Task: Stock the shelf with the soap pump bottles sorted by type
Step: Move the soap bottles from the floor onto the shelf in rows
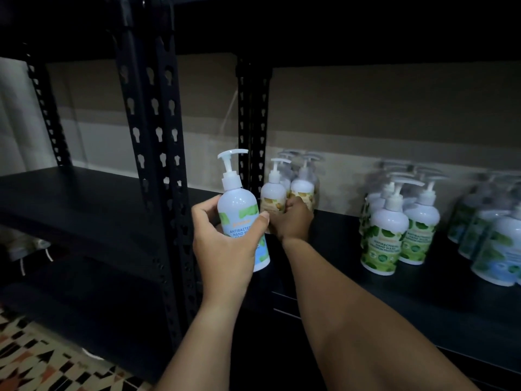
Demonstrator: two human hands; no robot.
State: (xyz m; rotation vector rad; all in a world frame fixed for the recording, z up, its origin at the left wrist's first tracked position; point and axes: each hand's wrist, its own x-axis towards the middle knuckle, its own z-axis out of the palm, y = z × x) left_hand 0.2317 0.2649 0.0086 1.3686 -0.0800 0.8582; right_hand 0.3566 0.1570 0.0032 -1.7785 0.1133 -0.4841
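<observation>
My left hand (222, 244) grips a white pump bottle with a blue-green label (239, 210), held upright in front of the shelf upright. My right hand (293, 218) reaches onto the black shelf (338, 249) and holds a yellow-label pump bottle (273, 197) at the front of a small yellow-label group (303, 187) by the left post. A cluster of green-label bottles (394, 230) stands further right. Blue-green-label bottles (496, 238) stand at the far right edge, partly cut off.
A black perforated post (158, 153) stands left of my hands and a second post (252, 122) behind the held bottle. Another black shelf board (70, 193) lies to the left. Patterned floor tiles (42, 362) show at the lower left.
</observation>
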